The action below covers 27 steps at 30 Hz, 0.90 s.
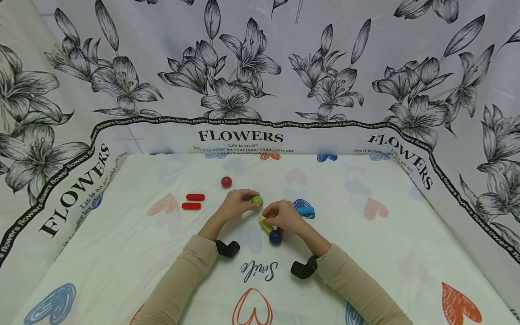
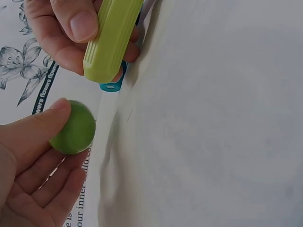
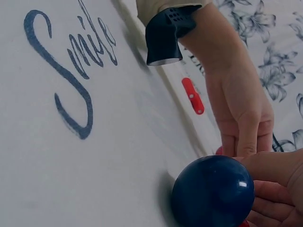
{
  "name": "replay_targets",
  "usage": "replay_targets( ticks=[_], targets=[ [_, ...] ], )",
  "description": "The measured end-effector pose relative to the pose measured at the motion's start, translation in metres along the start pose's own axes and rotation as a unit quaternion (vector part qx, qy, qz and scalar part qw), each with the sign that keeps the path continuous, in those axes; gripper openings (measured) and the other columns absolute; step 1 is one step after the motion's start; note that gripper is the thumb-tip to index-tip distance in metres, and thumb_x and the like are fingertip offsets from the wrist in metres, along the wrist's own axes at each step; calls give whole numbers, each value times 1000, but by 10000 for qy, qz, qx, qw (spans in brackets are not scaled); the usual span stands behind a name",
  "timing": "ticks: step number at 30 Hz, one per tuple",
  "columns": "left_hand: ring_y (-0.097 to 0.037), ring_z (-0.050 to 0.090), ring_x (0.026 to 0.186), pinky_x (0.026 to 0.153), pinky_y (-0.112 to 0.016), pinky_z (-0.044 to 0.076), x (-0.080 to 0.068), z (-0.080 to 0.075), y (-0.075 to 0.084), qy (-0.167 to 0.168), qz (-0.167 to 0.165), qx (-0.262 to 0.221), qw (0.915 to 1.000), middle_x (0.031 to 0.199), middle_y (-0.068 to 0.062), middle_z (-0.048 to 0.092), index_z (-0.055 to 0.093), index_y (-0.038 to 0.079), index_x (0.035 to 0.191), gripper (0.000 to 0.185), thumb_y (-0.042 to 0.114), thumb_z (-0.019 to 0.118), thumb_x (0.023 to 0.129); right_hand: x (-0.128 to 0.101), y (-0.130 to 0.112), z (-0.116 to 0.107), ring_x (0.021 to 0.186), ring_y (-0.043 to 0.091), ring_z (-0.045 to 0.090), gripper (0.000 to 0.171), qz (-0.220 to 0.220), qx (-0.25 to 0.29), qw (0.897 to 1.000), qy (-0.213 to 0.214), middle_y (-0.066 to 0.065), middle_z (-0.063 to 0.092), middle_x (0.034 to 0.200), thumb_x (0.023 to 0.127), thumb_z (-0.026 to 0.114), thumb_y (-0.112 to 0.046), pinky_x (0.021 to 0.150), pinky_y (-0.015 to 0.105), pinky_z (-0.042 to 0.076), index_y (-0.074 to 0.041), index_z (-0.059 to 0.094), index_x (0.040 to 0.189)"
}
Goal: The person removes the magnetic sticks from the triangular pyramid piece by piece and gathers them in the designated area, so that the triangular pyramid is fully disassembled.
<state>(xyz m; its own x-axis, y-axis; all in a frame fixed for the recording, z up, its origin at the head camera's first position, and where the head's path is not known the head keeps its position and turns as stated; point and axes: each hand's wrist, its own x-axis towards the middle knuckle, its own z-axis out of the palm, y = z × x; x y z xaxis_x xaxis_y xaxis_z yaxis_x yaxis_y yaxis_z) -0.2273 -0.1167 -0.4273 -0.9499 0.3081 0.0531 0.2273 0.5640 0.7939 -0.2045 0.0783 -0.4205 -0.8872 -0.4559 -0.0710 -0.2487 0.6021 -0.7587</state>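
Observation:
Between thumb and fingers, my left hand (image 1: 237, 204) pinches a small green ball (image 1: 257, 201), seen larger in the left wrist view (image 2: 75, 130). To its right, my right hand (image 1: 285, 215) pinches a ribbed yellow-green stick (image 2: 112, 40). Just below that hand is a shiny dark blue ball (image 1: 276, 237), close to the stick's lower end; whether the two are joined I cannot tell. A red piece (image 1: 280, 229) shows partly behind the blue ball, mostly hidden by the right hand.
Two red sticks (image 1: 195, 197) lie side by side to the left, with a red ball (image 1: 226, 182) farther back. A blue stick (image 1: 305, 210) lies right of the right hand. A printed white cloth covers the table (image 1: 325, 289), and flowered curtains (image 1: 252, 104) stand behind.

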Motion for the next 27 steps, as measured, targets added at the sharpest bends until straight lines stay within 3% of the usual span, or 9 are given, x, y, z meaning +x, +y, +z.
replay_targets(
  ticks=[6,11,19,27],
  targets=[
    [-33,64,114,101,-40,52,4,0,1,448,-280,-268,9982,123,-17,67,65,2,121,39,15,72,85,1,1,1,81,12,67,20,16,-13,10000,-50,11,75,94,82,75,-17,74,22,57,-5,74,98],
    [-31,65,113,101,-41,52,5,-6,-5,842,-131,-332,9958,122,-17,68,63,1,123,42,15,73,85,1,1,0,79,10,65,20,22,58,9999,-82,11,75,94,83,75,-18,74,21,57,-4,73,98],
    [-33,66,112,100,-42,52,3,-28,-16,1253,90,-222,9918,119,-21,68,63,-3,122,42,13,73,84,-1,0,0,80,10,65,20,44,9,10000,-33,10,75,94,82,76,-17,73,22,55,-5,73,98],
    [-33,64,115,103,-43,50,-2,-51,-23,1384,-207,-290,9897,123,-21,67,60,-1,127,44,14,71,86,-2,0,1,80,9,64,20,12,-10,10000,-33,9,75,95,82,75,-18,73,20,54,-6,73,98]
  ],
)
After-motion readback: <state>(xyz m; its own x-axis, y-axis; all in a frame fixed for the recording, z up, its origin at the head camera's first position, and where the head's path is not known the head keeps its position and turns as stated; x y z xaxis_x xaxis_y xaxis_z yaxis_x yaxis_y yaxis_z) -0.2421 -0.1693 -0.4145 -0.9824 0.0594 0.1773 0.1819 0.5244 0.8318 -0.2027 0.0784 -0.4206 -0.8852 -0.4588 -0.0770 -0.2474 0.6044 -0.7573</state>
